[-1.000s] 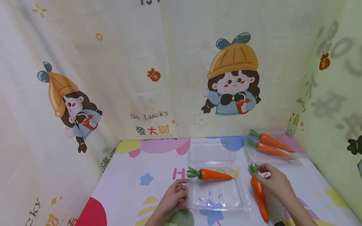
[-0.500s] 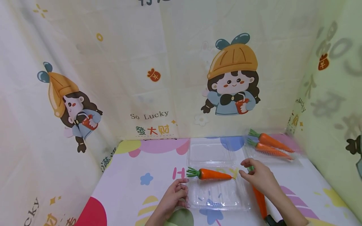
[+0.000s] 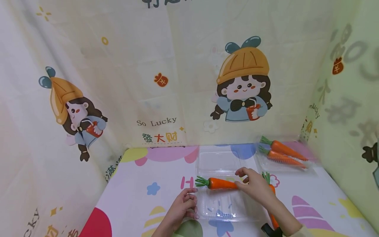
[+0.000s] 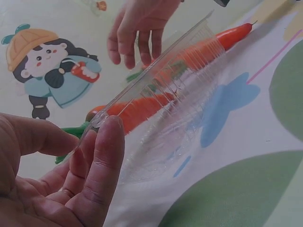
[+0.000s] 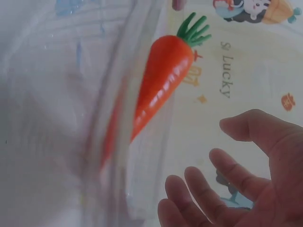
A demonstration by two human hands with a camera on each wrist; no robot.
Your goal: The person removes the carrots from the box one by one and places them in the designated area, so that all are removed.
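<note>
An orange, tapering carrot with a green leafy top [image 3: 221,183] is laid across the base of an open, clear plastic hinged container [image 3: 220,205], near the hinge, its leaves extended over the left rim. That rim is pinched between the thumb and fingers of the left hand [image 3: 183,205]. The right hand [image 3: 255,185] is held above the carrot's tip, its fingers spread wide and nothing gripped. Just beside the container, a second orange carrot [image 3: 271,189] is partly hidden by the right forearm [image 3: 279,209]. At the far right, two more orange carrots [image 3: 284,148] are held in another clear plastic container [image 3: 266,165]. The table is covered by a smooth white cloth or sheet [image 3: 130,197], printed with red, yellow, pink, blue and green shapes. At the back, left and right, it is enclosed by creased cream fabric [image 3: 124,82], on which cartoon figures in orange caps [image 3: 244,79], red money bags [image 3: 161,80] and "So Lucky" lettering [image 3: 156,121] are printed.
</note>
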